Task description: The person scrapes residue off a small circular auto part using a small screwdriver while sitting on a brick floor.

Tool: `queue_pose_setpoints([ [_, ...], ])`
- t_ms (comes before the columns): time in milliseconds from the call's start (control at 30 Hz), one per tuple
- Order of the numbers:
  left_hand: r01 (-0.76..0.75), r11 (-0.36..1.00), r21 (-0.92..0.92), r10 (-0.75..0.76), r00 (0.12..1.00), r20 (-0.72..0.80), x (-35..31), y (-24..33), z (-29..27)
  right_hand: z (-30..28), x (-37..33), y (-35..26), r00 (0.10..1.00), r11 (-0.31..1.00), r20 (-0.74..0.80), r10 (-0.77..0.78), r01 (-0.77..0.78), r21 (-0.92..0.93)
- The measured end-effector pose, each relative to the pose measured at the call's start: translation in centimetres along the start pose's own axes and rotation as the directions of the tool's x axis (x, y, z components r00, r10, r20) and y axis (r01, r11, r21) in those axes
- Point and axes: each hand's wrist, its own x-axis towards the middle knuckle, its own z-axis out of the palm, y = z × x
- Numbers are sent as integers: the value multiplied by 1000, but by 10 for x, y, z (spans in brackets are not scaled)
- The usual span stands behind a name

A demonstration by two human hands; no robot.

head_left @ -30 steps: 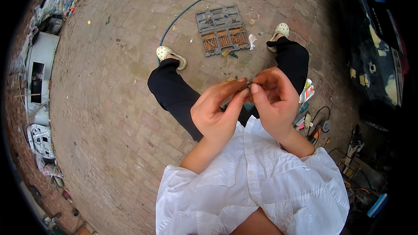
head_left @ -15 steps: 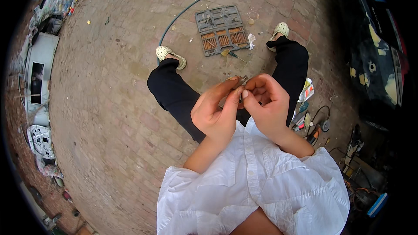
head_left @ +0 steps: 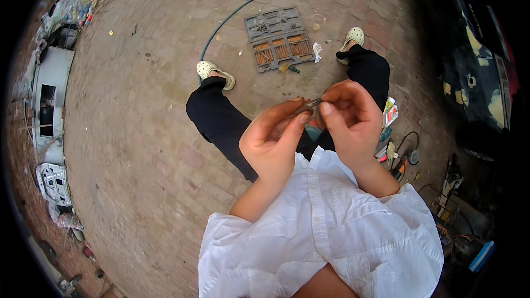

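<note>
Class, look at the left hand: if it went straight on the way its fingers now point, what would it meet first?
Most likely the right hand, at its fingertips, just beyond the small metal piece in the left hand's grip; depth is hard to judge here.

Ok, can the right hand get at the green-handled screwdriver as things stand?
Probably not directly: the right hand and left hand pinch a small metal piece, and the screwdriver lies on the ground ahead, likely needing a forward lean. Nothing covers its handle, though.
</note>
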Motion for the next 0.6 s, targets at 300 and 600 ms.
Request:
queue_pose_setpoints([
  [300, -201, 927, 317, 205, 978, 22, 2, -2, -1, -1, 2, 1, 999, 997, 22, 25, -23, -77],
  [600, -356, 820, 447, 325, 934, 147, 6, -2, -5, -1, 1, 7, 999, 993, -3, 32, -32, -114],
])
